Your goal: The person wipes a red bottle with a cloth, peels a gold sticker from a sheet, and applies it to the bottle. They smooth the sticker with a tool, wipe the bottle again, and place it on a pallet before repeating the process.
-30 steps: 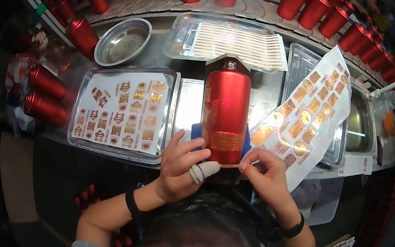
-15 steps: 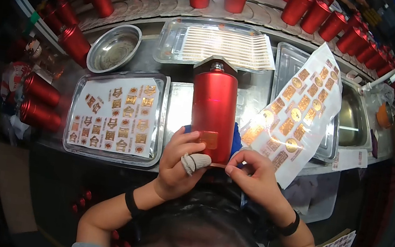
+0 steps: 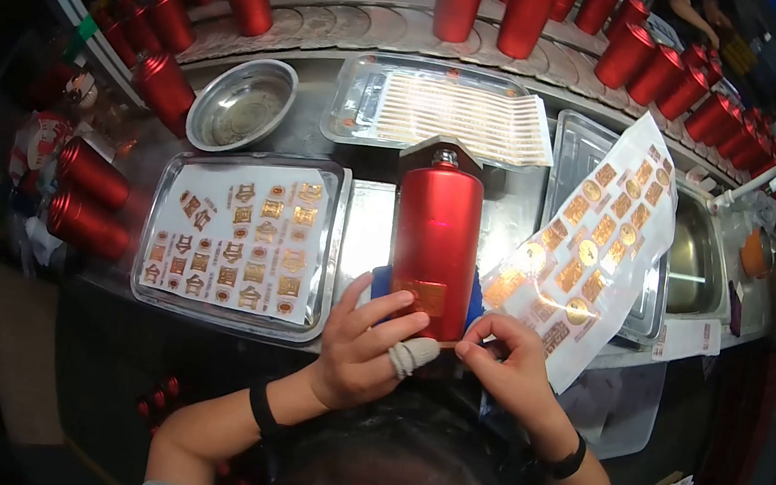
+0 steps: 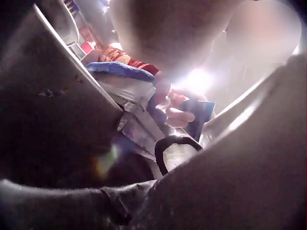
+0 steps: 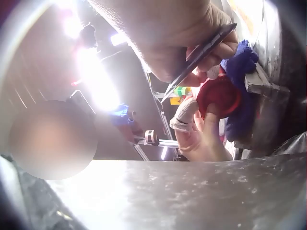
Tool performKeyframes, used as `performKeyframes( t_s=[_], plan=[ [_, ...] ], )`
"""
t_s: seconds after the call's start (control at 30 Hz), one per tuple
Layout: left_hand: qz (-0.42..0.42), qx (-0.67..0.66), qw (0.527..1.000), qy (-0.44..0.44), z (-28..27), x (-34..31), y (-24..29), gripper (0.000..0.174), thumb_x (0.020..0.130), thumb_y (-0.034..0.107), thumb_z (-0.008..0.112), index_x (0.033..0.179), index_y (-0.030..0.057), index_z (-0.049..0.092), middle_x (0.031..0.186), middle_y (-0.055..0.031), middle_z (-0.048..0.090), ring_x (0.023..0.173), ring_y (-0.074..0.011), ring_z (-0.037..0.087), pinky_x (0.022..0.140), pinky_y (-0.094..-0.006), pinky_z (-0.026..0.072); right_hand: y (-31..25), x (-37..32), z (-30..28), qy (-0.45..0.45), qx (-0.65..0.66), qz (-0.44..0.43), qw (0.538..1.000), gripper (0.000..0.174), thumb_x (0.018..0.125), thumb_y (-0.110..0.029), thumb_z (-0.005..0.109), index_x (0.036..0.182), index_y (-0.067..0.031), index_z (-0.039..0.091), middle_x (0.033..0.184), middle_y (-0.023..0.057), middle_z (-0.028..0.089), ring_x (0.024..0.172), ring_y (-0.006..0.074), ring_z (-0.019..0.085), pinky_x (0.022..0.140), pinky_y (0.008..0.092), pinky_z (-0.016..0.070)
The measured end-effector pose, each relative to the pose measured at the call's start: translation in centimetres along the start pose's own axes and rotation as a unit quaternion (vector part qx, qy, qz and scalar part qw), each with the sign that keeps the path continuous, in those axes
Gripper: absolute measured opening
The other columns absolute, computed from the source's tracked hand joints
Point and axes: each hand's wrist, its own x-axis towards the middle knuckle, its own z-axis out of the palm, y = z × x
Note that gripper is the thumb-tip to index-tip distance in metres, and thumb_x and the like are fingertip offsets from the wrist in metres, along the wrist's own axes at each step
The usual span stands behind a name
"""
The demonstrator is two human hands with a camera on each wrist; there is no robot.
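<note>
A red bottle (image 3: 436, 234) lies on a blue cloth (image 3: 475, 304), its neck pointing away and a gold label (image 3: 424, 297) near its base. Curled around the lower left of the bottle is my left hand (image 3: 367, 354), with a white covering (image 3: 413, 356) on one finger. My right hand (image 3: 514, 369) is at the base's right edge, thumb and index finger together. The right wrist view shows this hand (image 5: 168, 38) gripping a dark, flat, pointed tool (image 5: 204, 55) beside the round red base (image 5: 219, 97). Whether the fingertips also pinch a thin strip, I cannot tell.
Gold sticker sheets lie on a left tray (image 3: 144, 238) and at right (image 3: 596, 242). A striped sheet (image 3: 465, 119) rests on the back tray. A metal bowl (image 3: 240, 106) stands back left, a sink (image 3: 700, 249) at right, and red bottles (image 3: 458, 1) along a belt.
The bottle has turned leftward about its length; gold lettering on its left edge has gone out of sight. Both hands stay at the base. Belt bottles have shifted right.
</note>
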Motion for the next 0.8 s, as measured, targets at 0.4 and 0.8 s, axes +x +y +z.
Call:
performKeyframes(
  t_s=[0.4,0.8],
  plan=[
    [-0.094,-0.097,0.989,0.053,0.9,0.3,0.2,0.039,0.063,-0.001,0.081,0.099,0.0076,0.07,0.112,-0.0089,0.063,0.111,-0.0319,0.061,0.102,-0.0541,0.0437,-1.2,-0.8,0.7,0.012,-0.021,-0.035,0.999,0.012,0.081,-0.011,0.07,0.086,-0.0015,0.066,0.077,0.0014,0.058,0.059,0.0043,0.045,0.055,0.0214,0.0383],
    [-0.064,-0.045,0.996,0.033,-0.4,-2.2,-0.5,0.034,0.068,-0.002,0.08,0.098,0.0086,0.069,0.111,-0.0078,0.063,0.106,-0.0299,0.063,0.104,-0.0545,0.0417,-0.6,0.0,1.3,0.04,-0.027,-0.053,0.997,0.012,0.08,-0.012,0.071,0.079,-0.0013,0.065,0.074,0.0025,0.058,0.058,0.0066,0.045,0.053,0.0238,0.0378]
  ],
)
